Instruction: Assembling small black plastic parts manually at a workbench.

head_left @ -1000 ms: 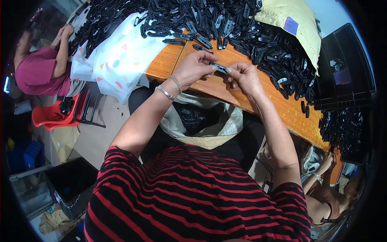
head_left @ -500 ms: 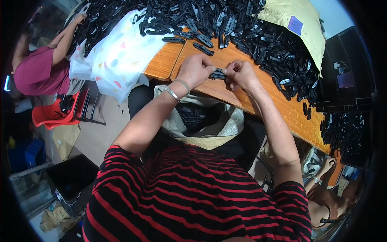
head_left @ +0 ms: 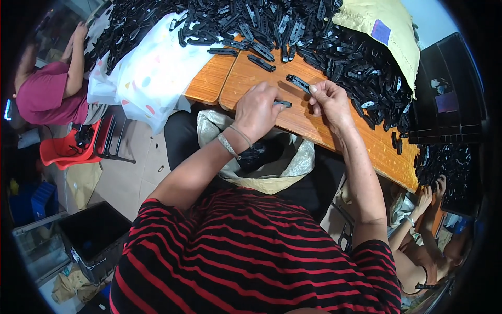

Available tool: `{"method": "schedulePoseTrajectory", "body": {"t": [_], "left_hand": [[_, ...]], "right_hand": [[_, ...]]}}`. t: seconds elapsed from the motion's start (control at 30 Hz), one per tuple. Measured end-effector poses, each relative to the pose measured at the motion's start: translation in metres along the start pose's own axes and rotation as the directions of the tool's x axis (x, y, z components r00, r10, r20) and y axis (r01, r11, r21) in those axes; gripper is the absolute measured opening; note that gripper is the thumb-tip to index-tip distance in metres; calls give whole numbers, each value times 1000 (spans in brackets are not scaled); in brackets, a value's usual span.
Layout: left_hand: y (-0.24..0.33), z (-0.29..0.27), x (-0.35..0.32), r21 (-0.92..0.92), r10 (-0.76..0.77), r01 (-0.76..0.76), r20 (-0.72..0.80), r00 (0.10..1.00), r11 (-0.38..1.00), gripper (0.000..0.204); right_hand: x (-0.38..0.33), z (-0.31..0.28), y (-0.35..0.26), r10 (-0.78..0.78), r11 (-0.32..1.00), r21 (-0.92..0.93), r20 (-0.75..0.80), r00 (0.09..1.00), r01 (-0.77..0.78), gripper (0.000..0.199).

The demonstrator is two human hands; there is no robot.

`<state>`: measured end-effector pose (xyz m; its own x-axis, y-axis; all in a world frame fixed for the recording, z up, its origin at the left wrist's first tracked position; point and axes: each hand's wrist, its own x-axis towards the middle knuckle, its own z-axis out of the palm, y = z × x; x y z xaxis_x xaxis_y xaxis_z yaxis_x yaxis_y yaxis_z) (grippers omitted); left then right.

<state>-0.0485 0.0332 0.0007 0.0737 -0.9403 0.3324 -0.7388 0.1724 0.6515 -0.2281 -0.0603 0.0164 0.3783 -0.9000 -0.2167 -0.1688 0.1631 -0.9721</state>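
Between the thumb and fingers of my right hand [head_left: 329, 102] is a long black plastic clip-like part [head_left: 298, 82], its free end pointing up and left over the table. My left hand [head_left: 257, 109] is closed near the table's front edge, and a small dark piece [head_left: 283, 103] sticks out from its fingertips. Most of that piece is hidden by the hand. In front of my lap hangs a white woven sack [head_left: 295, 165] with its mouth spread, holding dark parts [head_left: 254, 156]. Two loose black parts, one of them a slotted bar [head_left: 261, 63], lie beyond my left hand.
A large heap of black plastic parts [head_left: 361, 76] covers the wooden table's [head_left: 238, 78] far side. A pale sack [head_left: 387, 29] spills at the right, beside a black crate [head_left: 444, 99]. A patterned plastic sheet [head_left: 151, 68] lies left. Co-workers sit on both sides.
My hands have come apart from the black piece they held together. The right hand moved right with a long part; the left drew slightly nearer with a small piece.
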Motion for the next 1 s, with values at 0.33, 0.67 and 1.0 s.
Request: {"method": "schedulePoseTrajectory", "body": {"t": [0.33,0.67,1.0], "left_hand": [[-19,-1,29,111,262,-253,-82,961,961,24],[-32,-12,33,-597,-264,286,126,956,750,23],[-32,-5,31,-436,-345,349,92,934,829,16]], "right_hand": [[1,13,5,25,996,80,20,999,-27,15],[21,21,-8,118,992,-67,184,976,-107,15],[23,27,-18,159,971,-210,216,963,-113,18]]}}
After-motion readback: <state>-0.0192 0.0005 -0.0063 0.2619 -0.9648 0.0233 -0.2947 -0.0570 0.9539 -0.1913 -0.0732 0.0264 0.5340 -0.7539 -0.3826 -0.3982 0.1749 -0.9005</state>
